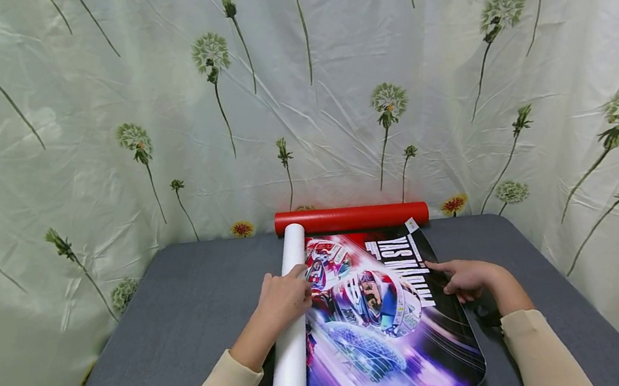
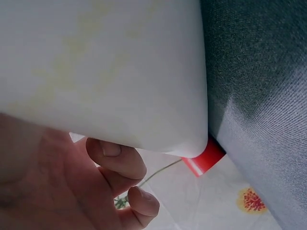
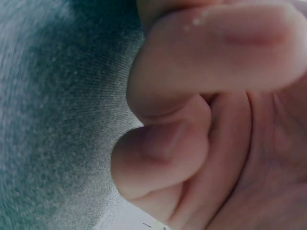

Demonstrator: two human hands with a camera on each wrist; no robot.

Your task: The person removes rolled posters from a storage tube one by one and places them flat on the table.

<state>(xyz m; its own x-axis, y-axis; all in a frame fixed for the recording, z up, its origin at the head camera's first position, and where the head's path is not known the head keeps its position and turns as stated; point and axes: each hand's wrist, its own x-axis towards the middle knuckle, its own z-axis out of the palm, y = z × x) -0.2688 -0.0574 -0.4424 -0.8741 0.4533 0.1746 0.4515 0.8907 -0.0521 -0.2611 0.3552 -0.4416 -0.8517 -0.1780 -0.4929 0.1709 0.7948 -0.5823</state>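
A glossy racing poster (image 1: 363, 317) lies partly unrolled on the grey table, printed with helmeted drivers and large white lettering. Its left side is still wound into a white roll (image 1: 292, 347). Across the upper half of that roll lies my left hand (image 1: 285, 298), its fingers bent over it. In the left wrist view the roll (image 2: 110, 72) hides part of the hand, and two curled fingers (image 2: 122, 165) show beside it. At the poster's right edge, my right hand (image 1: 470, 277) touches the print with an extended index finger. Its other fingers (image 3: 163, 153) are curled, holding nothing visible.
A red tube (image 1: 351, 217) lies along the table's back edge, just behind the poster. The grey table (image 1: 186, 329) extends to both sides. A pale curtain (image 1: 295, 89) with dandelion print hangs around the back and sides. A dark strap-like item (image 1: 489, 318) shows by my right wrist.
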